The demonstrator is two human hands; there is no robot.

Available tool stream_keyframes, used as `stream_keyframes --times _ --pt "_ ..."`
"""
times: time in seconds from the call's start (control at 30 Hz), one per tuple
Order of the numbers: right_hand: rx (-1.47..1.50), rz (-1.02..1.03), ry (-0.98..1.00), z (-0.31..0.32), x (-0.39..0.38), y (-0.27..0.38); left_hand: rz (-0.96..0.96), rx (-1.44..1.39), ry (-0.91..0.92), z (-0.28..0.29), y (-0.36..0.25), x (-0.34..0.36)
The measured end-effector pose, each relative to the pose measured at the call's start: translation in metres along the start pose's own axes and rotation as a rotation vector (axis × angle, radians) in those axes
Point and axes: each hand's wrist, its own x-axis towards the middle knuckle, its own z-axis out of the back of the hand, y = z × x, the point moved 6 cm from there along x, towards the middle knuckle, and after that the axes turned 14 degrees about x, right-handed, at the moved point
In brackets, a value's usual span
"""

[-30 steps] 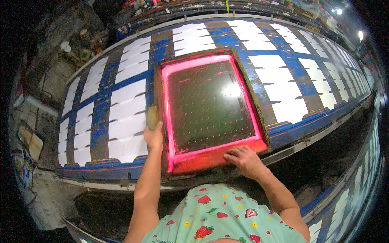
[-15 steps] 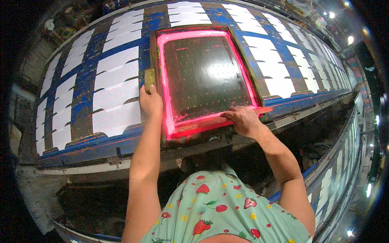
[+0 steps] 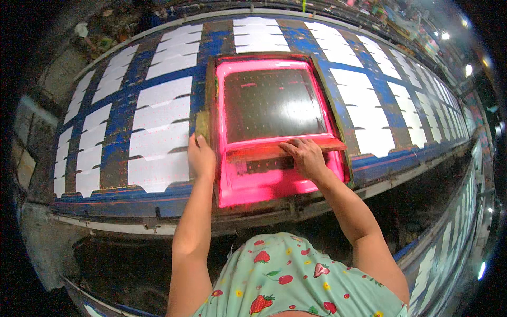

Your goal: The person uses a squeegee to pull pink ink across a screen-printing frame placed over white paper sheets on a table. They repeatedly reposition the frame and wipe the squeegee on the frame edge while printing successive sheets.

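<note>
A screen printing frame (image 3: 210, 90) with a wooden border lies on the long table, its dark mesh (image 3: 269, 105) edged in bright pink ink (image 3: 253, 193). My right hand (image 3: 305, 157) is closed over a red-stained wooden squeegee (image 3: 253, 151), which spans the screen crosswise below its middle. Pink ink coats the mesh on the near side of the squeegee. At the frame's left edge, my left hand (image 3: 202, 158) is closed by a small wooden block (image 3: 202, 124), thumb and fingers against the frame's side; part of its grip is hidden.
White cut sheets (image 3: 159, 129) lie in columns on the blue-and-brown printing table (image 3: 113, 140), left and right of the frame. A metal rail (image 3: 132, 228) runs along the near edge. Another table with white sheets (image 3: 443, 238) stands at the right.
My right hand has pushed the squeegee away from the screen's near edge, leaving pink ink behind it. My left hand stays at the frame's left side. The view has shifted slightly.
</note>
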Motion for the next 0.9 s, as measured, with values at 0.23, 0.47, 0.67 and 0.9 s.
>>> stream_keyframes --times 0.23,0.47,0.67,0.9 --pt "-0.023 0.044 -0.033 -0.017 0.121 -0.097 0.048 0.060 -0.020 -0.003 0.004 0.002" --pt "-0.093 0.067 -0.059 -0.032 0.237 -0.185 0.149 0.033 -0.039 -0.005 0.010 0.000" --pt "-0.059 0.018 0.062 -0.034 0.314 -0.233 0.165 0.088 -0.073 -0.005 0.005 0.000" --pt "-0.040 0.052 0.027 -0.029 0.340 -0.251 0.178 0.199 -0.069 0.000 -0.009 -0.004"
